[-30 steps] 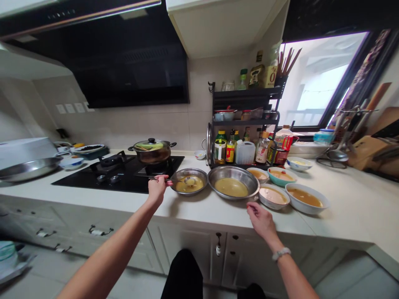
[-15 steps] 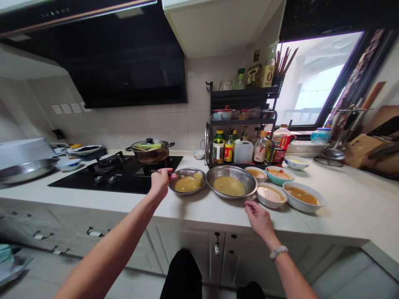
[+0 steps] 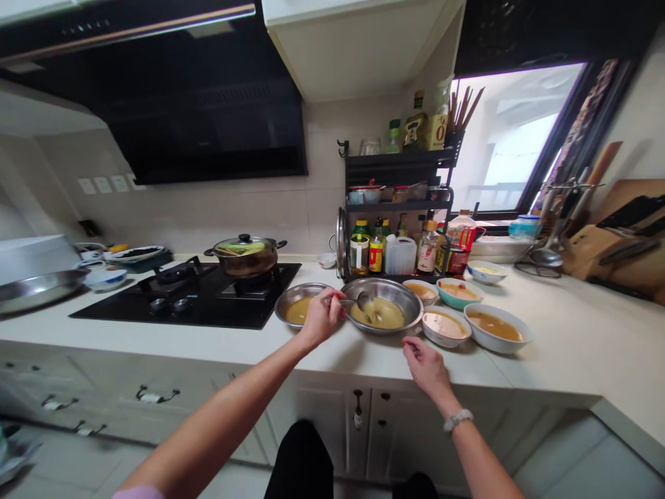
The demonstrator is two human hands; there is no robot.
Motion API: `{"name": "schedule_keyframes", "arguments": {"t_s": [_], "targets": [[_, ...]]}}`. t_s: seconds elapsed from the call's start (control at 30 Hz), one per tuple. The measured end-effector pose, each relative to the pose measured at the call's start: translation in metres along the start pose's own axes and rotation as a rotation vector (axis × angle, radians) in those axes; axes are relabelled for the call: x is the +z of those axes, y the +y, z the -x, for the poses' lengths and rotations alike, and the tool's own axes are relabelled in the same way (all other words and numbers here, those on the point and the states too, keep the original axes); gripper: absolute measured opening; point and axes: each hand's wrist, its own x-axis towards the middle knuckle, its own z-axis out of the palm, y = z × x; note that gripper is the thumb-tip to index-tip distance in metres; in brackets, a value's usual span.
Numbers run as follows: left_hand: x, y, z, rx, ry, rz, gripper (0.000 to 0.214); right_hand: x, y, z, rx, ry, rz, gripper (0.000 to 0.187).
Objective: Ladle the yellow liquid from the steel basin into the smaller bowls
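Note:
My left hand (image 3: pixel 321 317) is closed around the handle of a metal spoon (image 3: pixel 362 299). The spoon's head is tilted over the larger steel bowl (image 3: pixel 415 310), and liquid appears to fall from it into the yellowish broth there. Below and behind that hand is the smaller steel bowl (image 3: pixel 282 307), partly hidden, with similar broth in it. My right hand (image 3: pixel 424 364) is loosely curled at the counter's front edge, and nothing shows in its fingers. It is nearest to a white bowl (image 3: pixel 445 338) of pale, creamy liquid.
A white bowl (image 3: pixel 512 344) of brown broth, a green bowl (image 3: pixel 457 303) and a small bowl (image 3: pixel 422 300) crowd the right side. A lidded pot (image 3: pixel 246 262) sits on the black stove (image 3: pixel 208 305). Behind the bowls stands a black rack (image 3: pixel 397 206) with bottles.
My left hand has moved right with the spoon, from over the smaller steel bowl to the larger one. The full spoon has been tipped. My right hand stays nearly where it was.

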Motion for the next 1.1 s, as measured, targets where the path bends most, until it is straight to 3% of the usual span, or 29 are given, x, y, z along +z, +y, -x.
{"name": "schedule_keyframes", "arguments": {"t_s": [0.1, 0.17, 0.23, 0.4, 0.47, 0.57, 0.77, 0.97, 1.1], "targets": [[-0.002, 0.003, 0.010, 0.289, -0.130, -0.126, 0.018, 0.000, 0.000, 0.000, 0.001, -0.009, -0.004, 0.031], [-0.010, 0.004, 0.011, 0.346, -0.133, -0.147, 0.018, 0.000, 0.000, 0.001, 0.003, -0.009, 0.000, 0.031], [-0.023, 0.001, 0.008, 0.259, -0.030, -0.124, 0.019, 0.001, 0.001, 0.000, 0.002, -0.006, 0.002, 0.031], [-0.069, -0.024, 0.001, -0.108, 0.335, 0.034, 0.024, 0.002, 0.003, 0.000, 0.001, -0.009, -0.006, 0.029], [-0.086, -0.036, 0.004, -0.178, 0.380, -0.008, 0.023, 0.002, 0.004, 0.000, 0.002, -0.013, -0.009, 0.030], [-0.102, -0.049, 0.015, -0.243, 0.355, -0.102, 0.019, 0.002, 0.003, 0.000, 0.000, -0.009, -0.006, 0.030], [-0.114, -0.059, 0.029, -0.299, 0.270, -0.182, 0.018, 0.001, 0.001, 0.000, 0.010, -0.004, 0.003, 0.031], [-0.116, -0.063, 0.020, -0.519, 0.593, 0.134, 0.018, 0.001, 0.000, 0.000, -0.004, 0.004, -0.009, 0.028], [-0.116, -0.062, 0.016, -0.565, 0.686, 0.249, 0.015, 0.001, 0.000, 0.000, 0.002, 0.001, 0.000, 0.030]]}}
